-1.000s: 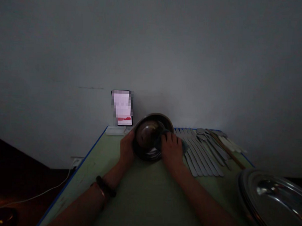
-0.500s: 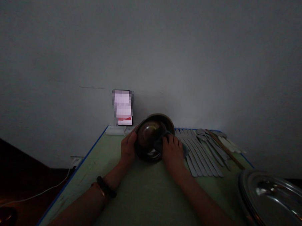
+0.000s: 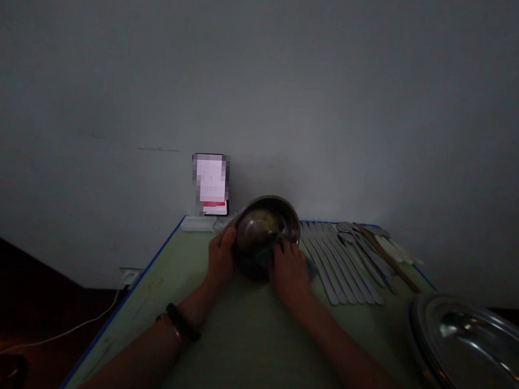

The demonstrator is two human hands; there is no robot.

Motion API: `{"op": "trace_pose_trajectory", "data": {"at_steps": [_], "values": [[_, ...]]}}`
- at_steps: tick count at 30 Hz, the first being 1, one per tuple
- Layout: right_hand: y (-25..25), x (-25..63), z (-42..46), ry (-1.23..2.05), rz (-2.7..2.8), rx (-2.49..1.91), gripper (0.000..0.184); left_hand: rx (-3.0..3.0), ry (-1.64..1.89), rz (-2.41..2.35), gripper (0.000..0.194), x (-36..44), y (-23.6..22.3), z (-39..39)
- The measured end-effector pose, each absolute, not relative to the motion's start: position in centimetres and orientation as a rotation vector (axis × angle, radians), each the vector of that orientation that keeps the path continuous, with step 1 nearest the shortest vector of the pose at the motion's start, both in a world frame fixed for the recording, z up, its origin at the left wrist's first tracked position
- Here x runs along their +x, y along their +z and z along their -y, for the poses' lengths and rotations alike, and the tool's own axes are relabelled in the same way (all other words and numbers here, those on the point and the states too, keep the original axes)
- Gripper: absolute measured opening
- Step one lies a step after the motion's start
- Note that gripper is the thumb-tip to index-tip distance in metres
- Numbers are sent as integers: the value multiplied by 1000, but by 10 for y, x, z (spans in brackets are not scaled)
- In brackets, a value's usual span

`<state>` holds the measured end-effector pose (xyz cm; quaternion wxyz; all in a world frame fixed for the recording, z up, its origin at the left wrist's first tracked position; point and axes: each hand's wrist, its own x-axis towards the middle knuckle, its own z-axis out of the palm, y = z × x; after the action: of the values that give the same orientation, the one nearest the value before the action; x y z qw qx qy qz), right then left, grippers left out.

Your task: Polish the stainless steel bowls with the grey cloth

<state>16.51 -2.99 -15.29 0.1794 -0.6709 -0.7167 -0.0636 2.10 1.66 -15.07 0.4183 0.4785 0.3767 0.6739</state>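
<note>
- Right hand (image 3: 291,276) had moved down toward the near side of the metal bowl (image 3: 253,226) in the head view since the earlier frame; the bowl had hardly shifted.
- Bowl was tilted, mouth toward the person, just left of the forks (image 3: 356,297); whether it touched the table (image 3: 244,343) could not be determined.
- Left hand (image 3: 220,261) grasped its left rim; right fingers were curled over a bunched cloth (image 3: 311,269).
- Step in hand, as judged: wiping the interior. Next stroke called for a steady rim grip.
</note>
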Motion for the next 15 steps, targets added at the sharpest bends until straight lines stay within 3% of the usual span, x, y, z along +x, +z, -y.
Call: {"op": "trace_pose_trajectory", "data": {"at_steps": [9, 15], "values": [[-146, 175, 21, -286, 1972, -1925, 32, 1348, 1682, -912, 49, 19, -149, -12], [-162, 163, 30, -24, 1983, -1729, 28, 1309, 1665, -987, 52, 19, -152, -13]]}}
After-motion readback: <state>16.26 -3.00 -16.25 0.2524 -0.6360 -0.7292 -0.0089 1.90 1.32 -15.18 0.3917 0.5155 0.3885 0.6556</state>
